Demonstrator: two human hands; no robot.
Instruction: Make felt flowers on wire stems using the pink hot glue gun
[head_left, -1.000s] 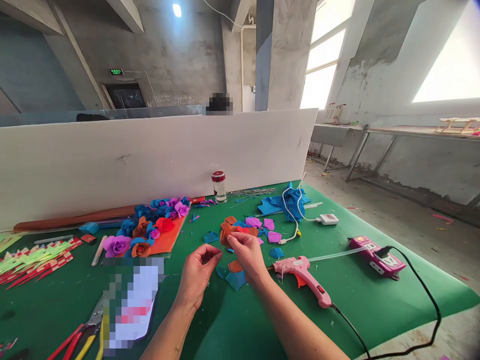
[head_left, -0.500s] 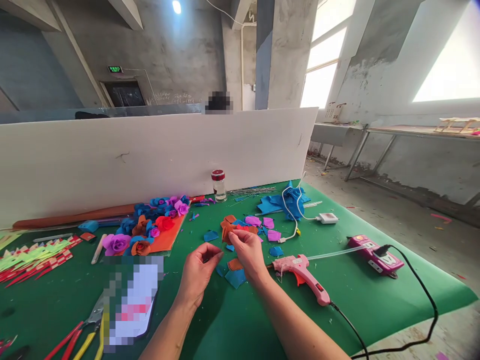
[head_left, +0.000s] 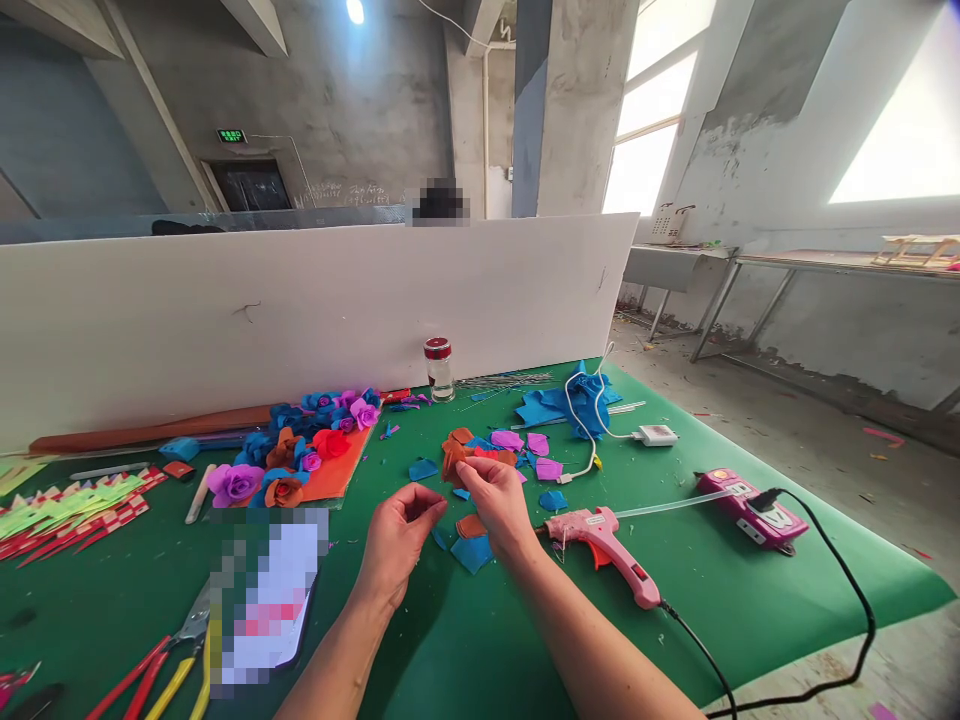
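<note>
My left hand [head_left: 403, 530] is held over the table with thumb and index finger curled together; anything between them is hidden or too small to see. My right hand [head_left: 491, 500] is pinched too, its fingertips right by brown paper petals [head_left: 454, 452]; I cannot tell whether they grip one. Beneath and between the hands lie a blue petal [head_left: 472, 554] and a smaller brown petal [head_left: 471, 526]. Purple petals [head_left: 537, 444] are scattered beyond the right hand. A pink hot glue gun [head_left: 600, 540] rests right of my right wrist, a clear glue stick in its back.
Finished paper flowers [head_left: 285, 490] sit left on an orange sheet. Pliers [head_left: 176, 645] and a phone [head_left: 274, 600] lie front left. A red-lidded jar [head_left: 439, 370] stands by the white board [head_left: 315, 310]. A purple power strip [head_left: 750, 510] feeds a black cord [head_left: 855, 575] along the right.
The view has shifted very slightly. Both hands keep nearly the same pose and place, and the things on the table lie as before.
</note>
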